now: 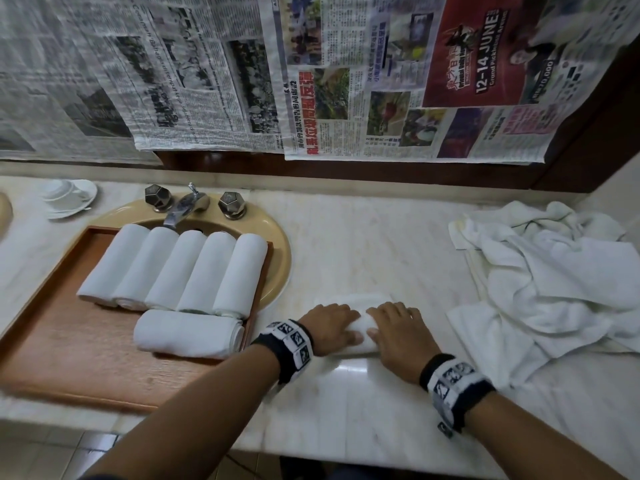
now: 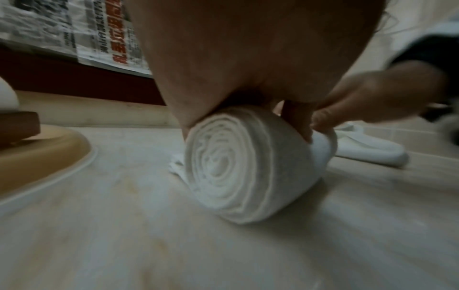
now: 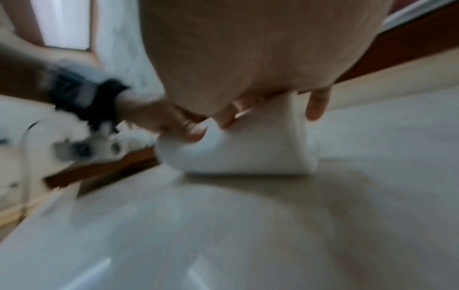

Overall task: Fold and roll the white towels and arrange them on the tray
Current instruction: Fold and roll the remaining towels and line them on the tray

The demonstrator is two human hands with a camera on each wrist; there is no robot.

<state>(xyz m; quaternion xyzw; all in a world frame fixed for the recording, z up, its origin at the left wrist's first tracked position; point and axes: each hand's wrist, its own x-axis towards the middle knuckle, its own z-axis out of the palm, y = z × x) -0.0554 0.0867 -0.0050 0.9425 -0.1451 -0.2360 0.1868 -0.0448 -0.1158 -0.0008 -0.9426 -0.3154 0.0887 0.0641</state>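
Note:
A white towel roll (image 1: 360, 337) lies on the marble counter (image 1: 363, 410), with a short flat tail (image 1: 353, 298) still spread behind it. My left hand (image 1: 332, 323) and right hand (image 1: 394, 325) sit side by side on the roll, fingers curved over its top and thumbs against its near side. The left wrist view shows the roll's spiral end (image 2: 238, 166) under my palm. In the right wrist view the towel roll (image 3: 248, 151) is blurred. The wooden tray (image 1: 69, 341) to the left holds several rolled towels in a row (image 1: 173, 268) and one crosswise (image 1: 188, 334).
A heap of loose white towels (image 1: 554, 282) lies at the counter's right end. The tray rests partly over a beige sink (image 1: 278, 247) with a metal tap (image 1: 183, 206). A cup and saucer (image 1: 69, 197) stand at the back left. Newspaper sheets (image 1: 311, 74) cover the wall.

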